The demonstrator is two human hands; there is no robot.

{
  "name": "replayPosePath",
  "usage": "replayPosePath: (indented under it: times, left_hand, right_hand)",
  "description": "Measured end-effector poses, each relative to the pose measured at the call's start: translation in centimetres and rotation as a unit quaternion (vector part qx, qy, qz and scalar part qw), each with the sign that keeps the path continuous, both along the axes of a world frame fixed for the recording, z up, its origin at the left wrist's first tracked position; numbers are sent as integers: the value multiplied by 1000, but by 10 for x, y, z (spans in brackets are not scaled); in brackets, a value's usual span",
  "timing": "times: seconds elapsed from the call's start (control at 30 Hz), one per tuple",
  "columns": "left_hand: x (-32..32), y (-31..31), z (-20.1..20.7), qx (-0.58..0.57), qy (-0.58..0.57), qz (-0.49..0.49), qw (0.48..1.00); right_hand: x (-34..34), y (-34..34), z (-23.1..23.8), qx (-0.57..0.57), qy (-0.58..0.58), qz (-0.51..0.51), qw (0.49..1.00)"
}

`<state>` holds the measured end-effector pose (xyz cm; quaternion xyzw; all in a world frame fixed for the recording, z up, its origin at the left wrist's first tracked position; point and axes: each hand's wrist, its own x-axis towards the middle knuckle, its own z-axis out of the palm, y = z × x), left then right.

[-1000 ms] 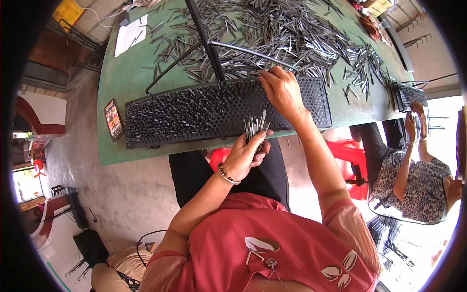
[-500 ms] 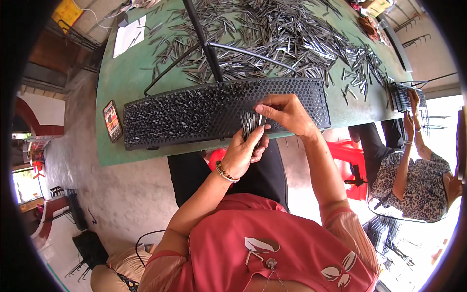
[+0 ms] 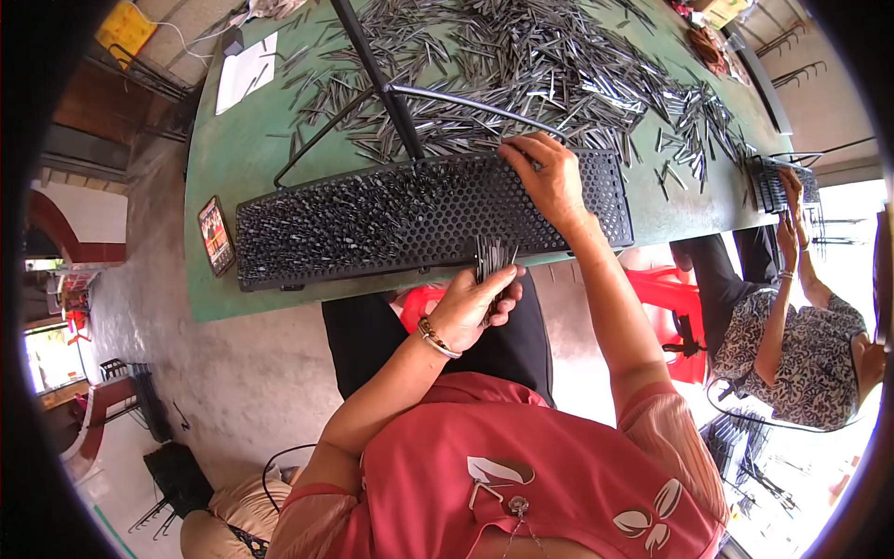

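Note:
My left hand [image 3: 466, 309] is closed round a bundle of thin, flat metal strips [image 3: 494, 258], their tips sticking up past the thumb. It is just off the front edge of a long black perforated rack [image 3: 458, 212]. Strips stand packed in the rack's holes on its left half; open holes show toward the right. Over the right part of the rack, near its back edge, is my right hand [image 3: 555, 183], fingers curled and thumb drawn in. Whatever its fingertips may hold is too small to make out.
Loose dark strips [image 3: 549, 65] lie heaped on the green table [image 3: 209, 158]. A black metal frame [image 3: 396, 116] rises behind the rack. A phone [image 3: 216, 235] lies left of it. At the right, another person's hands [image 3: 792, 210] work at a similar rack.
My right hand has moved from the bundle up and away to the rack's back edge. My left hand has dropped slightly toward me, still holding the strips.

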<state>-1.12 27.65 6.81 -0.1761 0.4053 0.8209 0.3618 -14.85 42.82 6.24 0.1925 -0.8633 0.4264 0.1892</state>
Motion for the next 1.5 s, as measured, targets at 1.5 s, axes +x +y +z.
replayPosePath:
  times: [1.5]
  left_hand:
    - [-8,-13,3,-6,90,104,991]
  right_hand:
    - [28,11,47,-243,-410,113,872]
